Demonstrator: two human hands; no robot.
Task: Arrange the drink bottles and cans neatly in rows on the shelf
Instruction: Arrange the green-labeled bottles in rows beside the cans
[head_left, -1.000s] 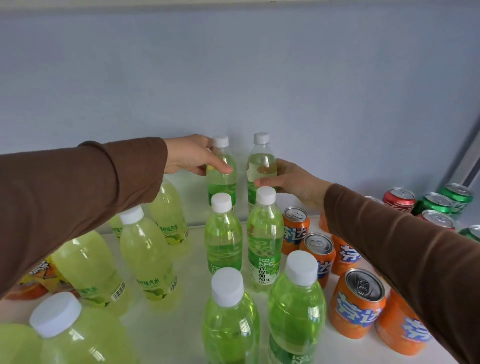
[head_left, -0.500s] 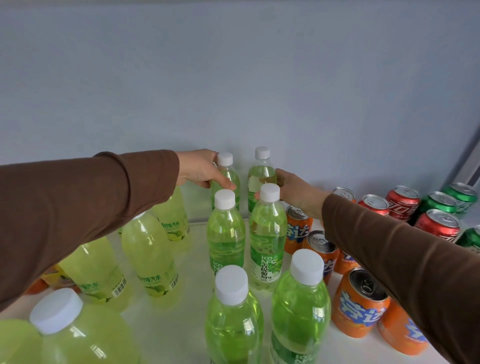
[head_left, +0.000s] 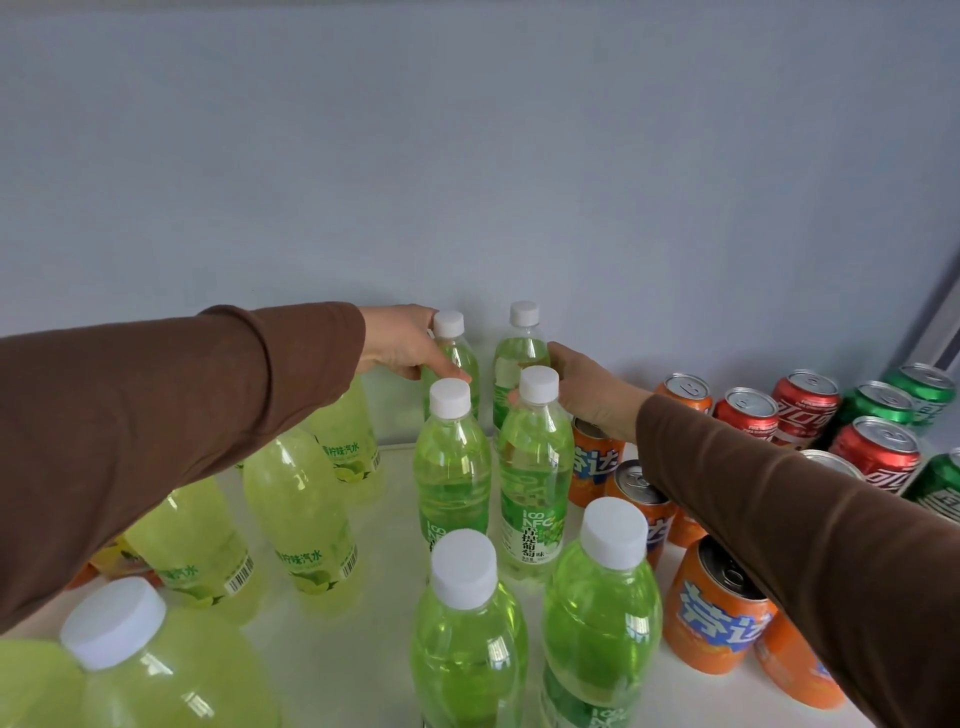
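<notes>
Green drink bottles with white caps stand in two rows running away from me on the white shelf. My left hand is closed around the rear left green bottle against the back wall. The rear right green bottle is gripped by my right hand. In front of them stand a middle pair and a near pair. Both arms wear brown sleeves.
Pale yellow-green lemon soda bottles stand loosely at the left, partly under my left arm. Orange cans line up right of the green bottles. Red cans and green cans sit at the far right by the grey wall.
Both hands have stayed on the two rear bottles, which now stand down against the back wall. The view has shifted, and more red and orange cans show at the right.
</notes>
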